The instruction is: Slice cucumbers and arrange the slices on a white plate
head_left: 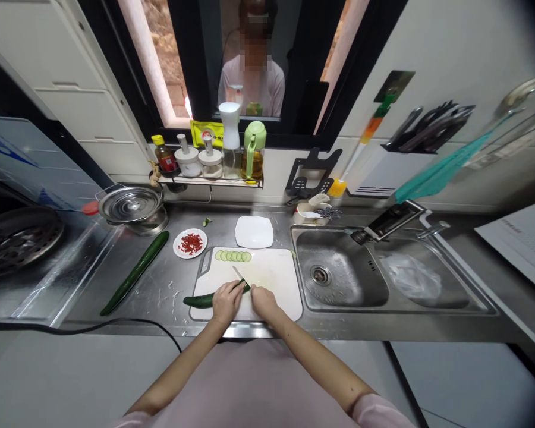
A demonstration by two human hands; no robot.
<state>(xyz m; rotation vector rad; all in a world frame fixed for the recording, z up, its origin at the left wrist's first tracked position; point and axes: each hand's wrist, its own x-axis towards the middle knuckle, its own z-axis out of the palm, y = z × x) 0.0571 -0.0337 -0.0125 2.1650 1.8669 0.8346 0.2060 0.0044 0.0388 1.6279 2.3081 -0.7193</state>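
Note:
A cucumber lies along the front of the white cutting board, and my left hand is closed over it, fingers curled near its right end. My right hand grips a knife; its handle is hidden in the fist, and the blade points up and to the left beside the cucumber's cut end. Behind the hands, several thin cucumber slices overlap in a row on the board. A white square plate stands just beyond the board.
Left of the board are a small plate of chopped red pieces, a second whole cucumber and a lidded steel pot. A double sink adjoins the board's right. Condiment bottles stand on a rack at the back.

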